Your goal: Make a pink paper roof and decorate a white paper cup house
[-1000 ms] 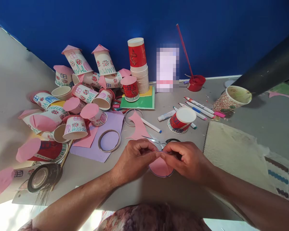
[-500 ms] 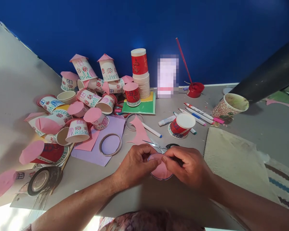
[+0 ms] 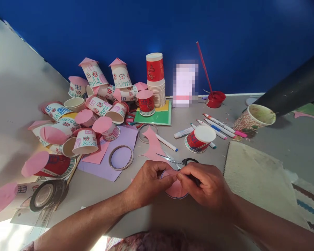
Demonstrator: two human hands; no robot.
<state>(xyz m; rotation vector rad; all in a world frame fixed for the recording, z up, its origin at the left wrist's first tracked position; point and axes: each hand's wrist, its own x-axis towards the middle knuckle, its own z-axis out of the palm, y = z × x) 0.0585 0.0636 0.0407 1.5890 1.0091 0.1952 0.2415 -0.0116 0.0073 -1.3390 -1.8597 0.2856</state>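
Note:
My left hand (image 3: 149,183) and my right hand (image 3: 205,184) meet over a pink paper circle (image 3: 176,190) just above the table's near edge. Thumb and fingers of both hands pinch its edges, curling it into a shallow cone. Small scissors (image 3: 178,161) lie right behind my fingers, next to a pink paper offcut (image 3: 153,144).
Several decorated paper cups with pink cone tops (image 3: 94,104) are heaped at the left. Behind stand a stack of cups (image 3: 155,82), a red paint pot with a stick (image 3: 214,99), markers (image 3: 217,123), an upturned red cup (image 3: 200,137), tape rolls (image 3: 44,195) and a beige cloth (image 3: 259,174) at right.
Both hands have drawn slightly nearer to me with the pink circle, and its edges have curled up between the fingers. The view has tilted down a little.

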